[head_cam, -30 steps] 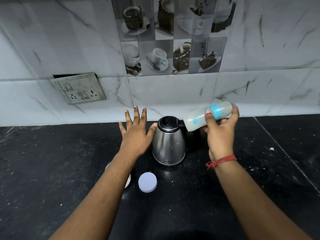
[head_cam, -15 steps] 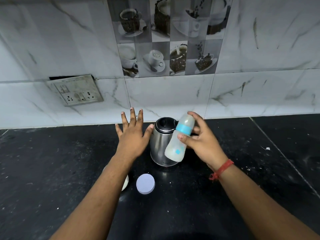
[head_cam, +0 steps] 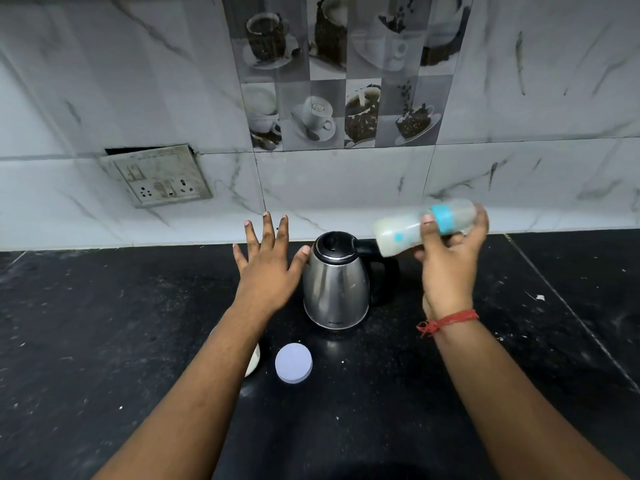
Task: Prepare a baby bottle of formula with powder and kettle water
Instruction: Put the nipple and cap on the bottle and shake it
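Note:
My right hand [head_cam: 450,268] grips a baby bottle [head_cam: 401,232] with a blue collar and milky liquid inside. The bottle lies almost on its side in the air, base toward the left, above the kettle's black handle. A steel kettle [head_cam: 336,289] with a black lid stands on the black counter between my hands. My left hand [head_cam: 268,268] hovers flat with fingers spread just left of the kettle, thumb near its shoulder, holding nothing.
A round pale lid [head_cam: 293,363] lies on the black counter [head_cam: 104,341] in front of the kettle. A white container [head_cam: 254,360] is mostly hidden under my left forearm. A switch and socket plate [head_cam: 157,178] sits on the tiled wall at the left.
The bottle swung from nearly sideways at the right down to upright in front of the kettle, then back up and right to nearly sideways. My left hand stayed spread beside the kettle.

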Motion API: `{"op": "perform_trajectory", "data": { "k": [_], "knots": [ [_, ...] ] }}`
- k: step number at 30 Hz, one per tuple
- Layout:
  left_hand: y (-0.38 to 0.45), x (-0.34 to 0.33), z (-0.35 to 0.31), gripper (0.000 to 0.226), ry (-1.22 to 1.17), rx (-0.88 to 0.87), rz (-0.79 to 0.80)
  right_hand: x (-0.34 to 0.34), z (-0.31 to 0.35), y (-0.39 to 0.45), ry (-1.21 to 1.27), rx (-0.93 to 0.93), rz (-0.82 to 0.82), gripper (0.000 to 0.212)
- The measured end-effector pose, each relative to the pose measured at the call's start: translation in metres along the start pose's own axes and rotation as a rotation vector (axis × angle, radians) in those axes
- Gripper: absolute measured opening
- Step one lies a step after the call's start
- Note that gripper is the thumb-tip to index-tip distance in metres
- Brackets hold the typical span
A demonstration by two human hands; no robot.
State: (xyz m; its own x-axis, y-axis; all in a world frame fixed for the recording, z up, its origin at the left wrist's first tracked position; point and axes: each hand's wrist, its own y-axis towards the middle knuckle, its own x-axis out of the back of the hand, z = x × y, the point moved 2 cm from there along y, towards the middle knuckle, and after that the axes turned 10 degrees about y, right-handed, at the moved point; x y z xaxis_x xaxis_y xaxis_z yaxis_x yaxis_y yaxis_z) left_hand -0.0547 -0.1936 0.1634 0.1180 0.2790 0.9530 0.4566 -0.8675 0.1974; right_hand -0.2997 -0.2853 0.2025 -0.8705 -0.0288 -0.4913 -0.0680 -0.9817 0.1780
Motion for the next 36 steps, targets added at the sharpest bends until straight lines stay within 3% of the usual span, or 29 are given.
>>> {"op": "perform_trajectory", "data": {
  "k": [1, 5, 10, 14, 15, 18, 20, 24, 25, 28, 30, 31, 34, 36],
  "knots": [
    [-0.001, 0.000, 0.000, 0.078, 0.005, 0.000, 0.002, -0.001, -0.003, -0.004, -0.042, 0.018, -0.008, 0.070],
    [0.000, 0.001, 0.000, 0.079, -0.003, -0.002, -0.001, -0.006, -0.023, -0.019, -0.201, -0.198, 0.413, 0.072],
    [0.001, 0.001, 0.001, 0.082, 0.005, -0.003, 0.003, 0.001, -0.010, 0.000, -0.004, -0.038, 0.023, 0.071],
    [0.003, 0.000, 0.000, 0.081, -0.003, -0.006, -0.003, -0.006, -0.024, -0.018, -0.228, -0.186, 0.438, 0.075],
    [0.003, 0.000, 0.000, 0.081, -0.005, -0.004, -0.005, -0.006, -0.021, -0.015, -0.211, -0.174, 0.433, 0.074],
    [0.003, 0.000, 0.000, 0.081, 0.003, -0.002, -0.005, -0.002, -0.004, 0.002, 0.013, -0.052, 0.098, 0.067],
    [0.003, -0.001, 0.000, 0.081, 0.008, -0.003, 0.001, -0.003, -0.007, -0.003, 0.026, -0.018, 0.018, 0.069],
    [0.004, -0.001, -0.002, 0.080, -0.013, -0.007, 0.000, -0.009, -0.029, -0.026, -0.145, -0.235, 0.378, 0.070],
    [0.004, -0.001, -0.001, 0.080, -0.018, -0.007, -0.004, -0.007, -0.026, -0.021, -0.120, -0.215, 0.338, 0.068],
    [0.003, 0.001, 0.003, 0.080, -0.016, 0.000, -0.012, 0.003, -0.006, 0.002, 0.056, -0.075, 0.004, 0.068],
    [0.002, 0.000, 0.004, 0.079, -0.015, 0.009, -0.004, 0.005, -0.008, -0.002, 0.030, 0.003, -0.100, 0.072],
    [0.002, -0.001, 0.004, 0.079, -0.016, 0.011, 0.002, 0.002, -0.014, -0.009, -0.037, -0.002, -0.054, 0.072],
    [0.002, -0.004, 0.001, 0.079, -0.020, 0.001, 0.002, -0.005, -0.033, -0.028, -0.176, -0.187, 0.347, 0.072],
    [0.002, -0.004, 0.003, 0.080, -0.018, -0.001, -0.004, -0.002, -0.028, -0.019, -0.126, -0.172, 0.320, 0.071]
  ]
}}
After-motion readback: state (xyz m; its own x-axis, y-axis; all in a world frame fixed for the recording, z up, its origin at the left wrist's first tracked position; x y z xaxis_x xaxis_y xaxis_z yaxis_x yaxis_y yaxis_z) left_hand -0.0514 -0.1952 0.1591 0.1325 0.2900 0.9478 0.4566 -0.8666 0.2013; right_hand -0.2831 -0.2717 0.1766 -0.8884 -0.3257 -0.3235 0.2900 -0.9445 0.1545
